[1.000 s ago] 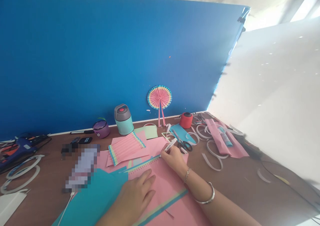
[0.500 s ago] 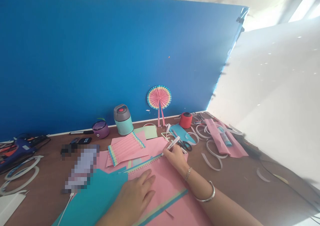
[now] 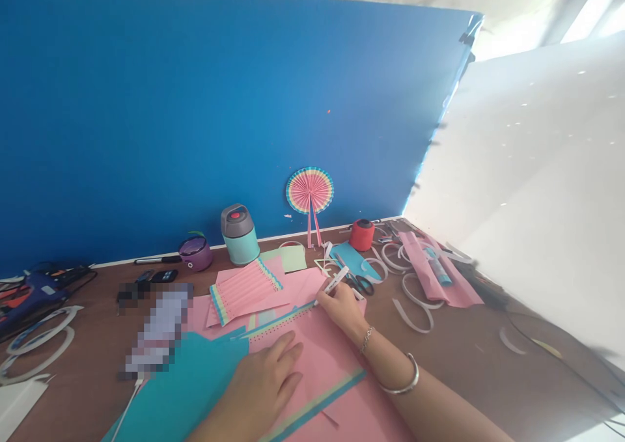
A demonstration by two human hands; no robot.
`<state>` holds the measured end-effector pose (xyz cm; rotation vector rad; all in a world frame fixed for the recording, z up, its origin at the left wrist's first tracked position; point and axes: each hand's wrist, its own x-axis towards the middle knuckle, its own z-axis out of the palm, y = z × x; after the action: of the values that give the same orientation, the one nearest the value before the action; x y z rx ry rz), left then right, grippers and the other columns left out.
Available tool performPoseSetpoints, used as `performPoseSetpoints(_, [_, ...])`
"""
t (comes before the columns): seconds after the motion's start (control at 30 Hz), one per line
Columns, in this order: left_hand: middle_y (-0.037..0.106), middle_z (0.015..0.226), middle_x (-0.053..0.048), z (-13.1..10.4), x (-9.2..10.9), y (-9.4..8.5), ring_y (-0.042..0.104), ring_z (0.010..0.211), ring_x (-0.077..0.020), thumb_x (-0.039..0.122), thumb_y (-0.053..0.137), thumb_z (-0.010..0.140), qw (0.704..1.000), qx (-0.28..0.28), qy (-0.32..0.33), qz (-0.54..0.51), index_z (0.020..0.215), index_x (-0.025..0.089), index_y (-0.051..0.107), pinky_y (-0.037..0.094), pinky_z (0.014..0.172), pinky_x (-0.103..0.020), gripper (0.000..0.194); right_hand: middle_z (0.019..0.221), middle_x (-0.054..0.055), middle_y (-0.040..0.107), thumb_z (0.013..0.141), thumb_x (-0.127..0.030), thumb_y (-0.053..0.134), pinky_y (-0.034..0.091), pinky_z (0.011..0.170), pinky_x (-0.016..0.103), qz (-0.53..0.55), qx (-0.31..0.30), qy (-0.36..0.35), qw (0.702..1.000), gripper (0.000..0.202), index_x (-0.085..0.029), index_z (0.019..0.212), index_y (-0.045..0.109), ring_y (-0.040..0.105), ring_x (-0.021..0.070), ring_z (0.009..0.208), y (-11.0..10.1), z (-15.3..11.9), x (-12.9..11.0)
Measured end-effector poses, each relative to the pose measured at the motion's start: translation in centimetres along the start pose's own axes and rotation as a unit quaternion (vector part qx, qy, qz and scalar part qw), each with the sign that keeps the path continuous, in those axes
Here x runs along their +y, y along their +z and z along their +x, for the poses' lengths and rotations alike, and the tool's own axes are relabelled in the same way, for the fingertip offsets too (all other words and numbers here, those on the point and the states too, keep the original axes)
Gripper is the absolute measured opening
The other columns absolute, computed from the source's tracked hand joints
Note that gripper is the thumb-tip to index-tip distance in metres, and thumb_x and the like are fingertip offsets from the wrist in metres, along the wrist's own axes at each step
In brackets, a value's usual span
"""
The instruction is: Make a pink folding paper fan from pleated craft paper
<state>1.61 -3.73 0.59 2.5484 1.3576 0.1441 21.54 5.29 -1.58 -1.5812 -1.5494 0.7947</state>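
My right hand (image 3: pixel 343 308) is closed round a white marker pen (image 3: pixel 336 279), its tip at the far edge of a pink sheet of paper (image 3: pixel 322 347). Rows of dark dots run along that edge, beside yellow and blue strips. My left hand (image 3: pixel 268 377) lies flat on the same sheet with its fingers stretched out. Another yellow and blue band crosses the sheet's near side. Under my left forearm is a teal sheet (image 3: pixel 195 370). A pleated pink paper piece (image 3: pixel 247 291) with striped ends rests beyond the hands.
A round paper fan (image 3: pixel 310 191) leans on the blue board (image 3: pixel 195 103). Scissors (image 3: pixel 364 286) lie just past my right hand. A lidded flask (image 3: pixel 241 237), a purple cup (image 3: pixel 195 253), a red container (image 3: pixel 362 235), a phone (image 3: pixel 161 328) and curled white strips (image 3: pixel 415 325) stand or lie around.
The whole view has shifted very slightly. Both hands keep almost the same places, with the pen tip still at the dotted edge.
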Motion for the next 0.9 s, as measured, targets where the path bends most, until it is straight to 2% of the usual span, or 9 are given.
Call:
performPoseSetpoints(0.13, [0.047,0.139,-0.006,0.07,0.0,0.06,0.062,0.105,-0.024,0.032,0.041,0.09,1.0,0.009,0.003,-0.006,0.127,0.027,0.053,0.053,0.085,-0.035,0.039,0.051,-0.005,0.04,0.061,-0.021,0.045,0.032,0.051,0.02,-0.013,0.003,0.001,1.0,0.009,-0.02,0.054,0.04,0.04,0.0106,0.052,-0.03,-0.02,0.03])
performPoseSetpoints(0.33, [0.044,0.141,-0.007,0.16,0.24,-0.43,0.06,0.108,-0.0255,0.033,0.038,0.092,0.999,-0.028,-0.009,0.012,0.13,0.025,0.05,0.052,0.086,-0.039,0.041,0.051,-0.006,0.032,0.062,-0.022,0.043,0.027,0.048,0.02,0.023,0.009,0.002,1.0,0.011,-0.02,0.054,0.034,0.032,0.0094,0.049,-0.42,-0.03,-0.33])
performPoseSetpoints(0.47, [0.046,0.14,-0.006,0.16,0.15,-0.26,0.062,0.106,-0.0241,0.032,0.04,0.091,1.0,-0.013,0.0,0.012,0.129,0.026,0.051,0.052,0.085,-0.036,0.04,0.051,-0.006,0.029,0.062,-0.022,0.042,0.025,0.047,0.021,0.021,0.014,0.007,1.0,0.014,-0.021,0.055,0.031,0.029,0.0093,0.049,-0.49,0.04,-0.35])
performPoseSetpoints(0.9, [0.048,0.138,-0.006,0.1,-0.19,0.12,0.062,0.104,-0.0246,0.033,0.041,0.09,1.0,0.004,0.0,-0.007,0.128,0.027,0.052,0.053,0.084,-0.036,0.039,0.049,-0.006,0.032,0.06,-0.021,0.045,0.025,0.047,0.021,-0.021,0.015,0.019,0.999,0.014,-0.02,0.052,0.033,0.033,0.0096,0.049,-0.61,0.05,-0.47])
